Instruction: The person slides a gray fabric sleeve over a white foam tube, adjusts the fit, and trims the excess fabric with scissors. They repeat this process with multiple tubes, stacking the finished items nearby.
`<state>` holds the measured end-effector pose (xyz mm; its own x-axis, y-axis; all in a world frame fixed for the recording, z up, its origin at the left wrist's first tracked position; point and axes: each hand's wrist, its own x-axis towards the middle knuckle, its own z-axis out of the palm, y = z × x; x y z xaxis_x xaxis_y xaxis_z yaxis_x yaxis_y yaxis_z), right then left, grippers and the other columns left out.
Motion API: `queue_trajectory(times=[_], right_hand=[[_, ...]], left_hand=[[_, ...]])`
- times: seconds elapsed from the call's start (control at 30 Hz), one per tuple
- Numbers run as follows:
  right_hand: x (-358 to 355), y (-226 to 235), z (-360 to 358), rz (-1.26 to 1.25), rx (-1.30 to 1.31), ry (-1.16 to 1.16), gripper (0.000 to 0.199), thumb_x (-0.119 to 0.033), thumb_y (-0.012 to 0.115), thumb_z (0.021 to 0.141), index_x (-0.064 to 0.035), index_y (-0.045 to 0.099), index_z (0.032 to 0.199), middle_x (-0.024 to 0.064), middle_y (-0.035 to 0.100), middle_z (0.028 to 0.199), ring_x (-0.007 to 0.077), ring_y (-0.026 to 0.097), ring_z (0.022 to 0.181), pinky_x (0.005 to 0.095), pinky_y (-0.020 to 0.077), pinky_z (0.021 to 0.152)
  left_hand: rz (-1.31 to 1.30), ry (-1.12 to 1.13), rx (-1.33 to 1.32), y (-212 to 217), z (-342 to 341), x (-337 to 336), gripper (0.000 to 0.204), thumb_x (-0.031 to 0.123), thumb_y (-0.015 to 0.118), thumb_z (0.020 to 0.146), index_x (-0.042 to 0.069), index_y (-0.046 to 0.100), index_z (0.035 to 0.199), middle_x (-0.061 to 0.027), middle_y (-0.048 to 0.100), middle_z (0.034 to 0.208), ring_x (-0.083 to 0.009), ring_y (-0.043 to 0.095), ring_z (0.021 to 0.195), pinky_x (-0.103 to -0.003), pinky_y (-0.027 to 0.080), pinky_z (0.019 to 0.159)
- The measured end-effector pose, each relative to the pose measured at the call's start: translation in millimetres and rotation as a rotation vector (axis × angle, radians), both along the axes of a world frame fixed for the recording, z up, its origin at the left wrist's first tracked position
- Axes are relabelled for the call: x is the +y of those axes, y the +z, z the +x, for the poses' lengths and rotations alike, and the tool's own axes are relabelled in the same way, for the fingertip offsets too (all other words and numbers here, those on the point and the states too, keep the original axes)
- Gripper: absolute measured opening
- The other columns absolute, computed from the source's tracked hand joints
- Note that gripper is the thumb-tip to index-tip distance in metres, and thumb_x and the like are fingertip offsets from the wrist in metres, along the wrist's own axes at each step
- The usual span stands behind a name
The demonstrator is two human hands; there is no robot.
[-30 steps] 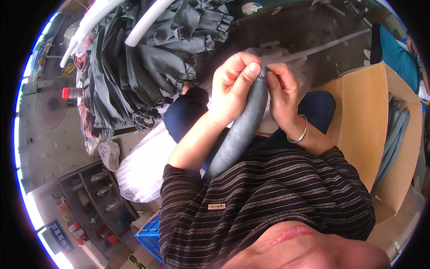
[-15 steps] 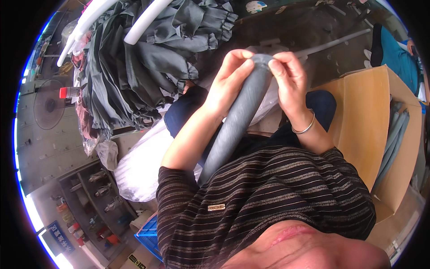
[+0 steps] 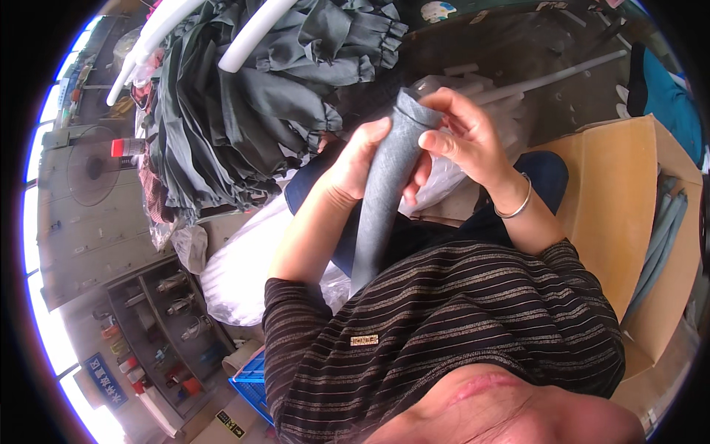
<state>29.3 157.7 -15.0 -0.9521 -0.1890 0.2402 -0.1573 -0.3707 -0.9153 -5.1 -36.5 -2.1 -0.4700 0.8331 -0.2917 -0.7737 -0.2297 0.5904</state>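
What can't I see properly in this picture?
All in the head view:
Left hand: parts of its fingers, hidden behind the grey tube.
Grey tube: its lower end, seemingly behind the striped shirt.
White tubes: their upper ends, cut off by the top edge.
Grey rolls: their lower ends, hidden by the side of the box.
Small things at lower left: too small and blurred to name.

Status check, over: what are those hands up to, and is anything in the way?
Left hand wrapped around grey tube. Right hand at its folded upper end. Cardboard box off right, apart from both hands.
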Motion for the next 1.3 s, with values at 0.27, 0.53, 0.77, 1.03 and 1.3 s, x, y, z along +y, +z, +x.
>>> queue_trajectory(times=[0.27, 0.53, 0.77, 1.03, 1.3], right_hand=[[20, 23, -7, 0.533, 0.625, -0.295, 0.02, -0.016, 0.08, 0.077, -0.008, 0.068, 0.091, 0.0022, 0.064, 0.096, 0.0224, 0.056, 0.096, 0.0335, 0.0413, 0.091], [20, 27, -1, 0.718, 0.857, -0.604, 0.013, -0.013, 0.074, 0.08, -0.0107, 0.063, 0.087, 0.0014, 0.068, 0.093, 0.025, 0.059, 0.097, 0.036, 0.041, 0.091], [1, 7, 8, 0.691, 0.797, -0.512, 0.017, -0.007, 0.074, 0.077, -0.01, 0.06, 0.086, 0.0032, 0.065, 0.085, 0.0226, 0.059, 0.083, 0.0475, 0.0411, 0.099], [9, -7, 2, 0.544, 0.568, -0.273, 0.014, -0.008, 0.073, 0.081, -0.0075, 0.059, 0.081, 0.0011, 0.058, 0.075, 0.021, 0.057, 0.077, 0.0495, 0.0363, 0.107], [13, 9, 0, 0.594, 0.592, -0.42, 0.015, -0.015, 0.075, 0.083, -0.0064, 0.062, 0.083, 0.0031, 0.056, 0.08, 0.0173, 0.049, 0.077, 0.0303, 0.0408, 0.074]], left_hand=[[0.026, -0.032, 0.241, 3, 2, -6, 0.057, 0.05, 0.05, 0.093, -0.002, 0.053, 0.119, -0.0139, 0.063, 0.084, -0.0203, 0.064, 0.063, -0.027, 0.054, 0.055], [-0.586, 0.148, 0.949, 36, 16, 3, 0.059, 0.024, 0.08, 0.082, -0.002, 0.048, 0.123, -0.0078, 0.063, 0.096, -0.0126, 0.062, 0.089, -0.028, 0.052, 0.08], [-0.732, 0.111, 1.122, 34, 25, 17, 0.044, 0.011, 0.074, 0.078, -0.001, 0.052, 0.114, -0.0067, 0.063, 0.09, -0.0111, 0.059, 0.079, -0.029, 0.05, 0.07], [-0.655, 0.069, 1.089, 6, 15, 22, 0.035, 0.008, 0.077, 0.071, 0.001, 0.055, 0.098, -0.0047, 0.061, 0.079, -0.0108, 0.057, 0.068, -0.028, 0.049, 0.062], [-0.382, -0.084, 0.572, 13, 9, 18, 0.045, 0.006, 0.081, 0.068, 0.005, 0.055, 0.105, -0.0014, 0.061, 0.087, -0.0096, 0.059, 0.077, -0.026, 0.049, 0.068]])
